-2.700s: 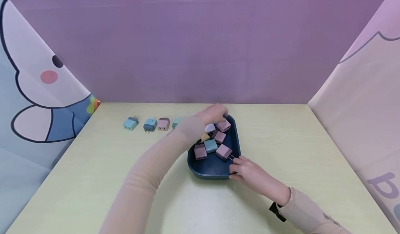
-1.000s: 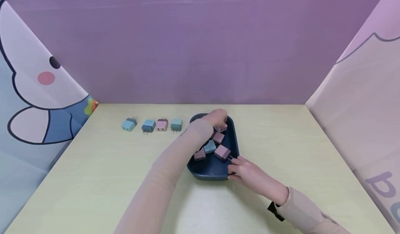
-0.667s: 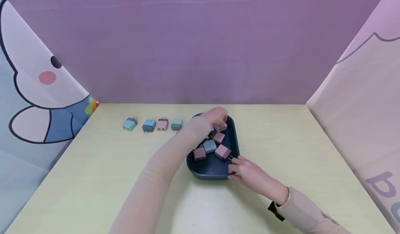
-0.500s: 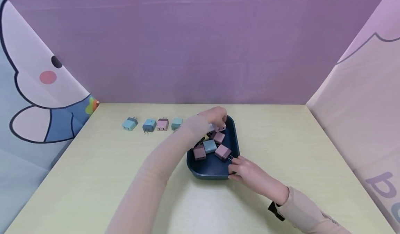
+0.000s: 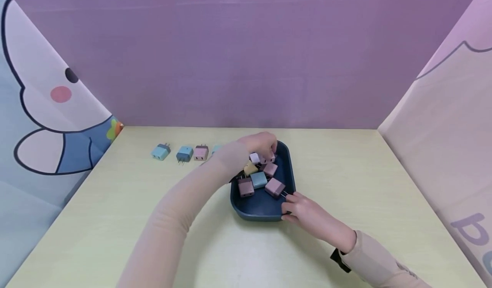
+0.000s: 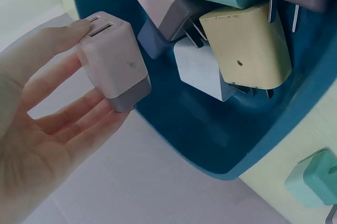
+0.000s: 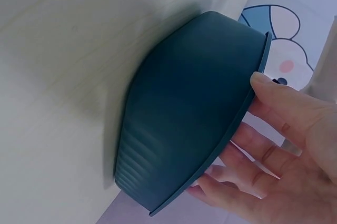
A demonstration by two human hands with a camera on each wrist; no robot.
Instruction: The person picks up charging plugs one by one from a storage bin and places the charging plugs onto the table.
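Observation:
My left hand (image 5: pixel 258 143) pinches a pale pink plug charger (image 6: pixel 108 56) between thumb and fingers at the far end of a dark blue tray (image 5: pixel 261 216). The charger's slotted end faces the thumb, and its grey end rests by the fingertips. My right hand (image 5: pixel 309 215) grips the tray's near right rim, thumb on one side and fingers on the other. Inside the tray lie several more chargers: a yellow one (image 6: pixel 245 48), a white one (image 6: pixel 200 69), a blue one (image 5: pixel 259 180), a mauve one (image 5: pixel 246 187) and a pink one (image 5: pixel 275 187).
Left of the tray a row of chargers lies on the pale table (image 5: pixel 338 172): a light blue one (image 5: pixel 160 152), a two-tone blue one (image 5: pixel 184 154), a pink one (image 5: pixel 201 152) and a teal one (image 6: pixel 313 179) partly behind the left sleeve. A purple backdrop (image 5: pixel 246 57) rises behind.
My left hand went down into the tray's far end, took hold of the pale pink charger, and has shifted slightly left with it. My right hand stays on the rim.

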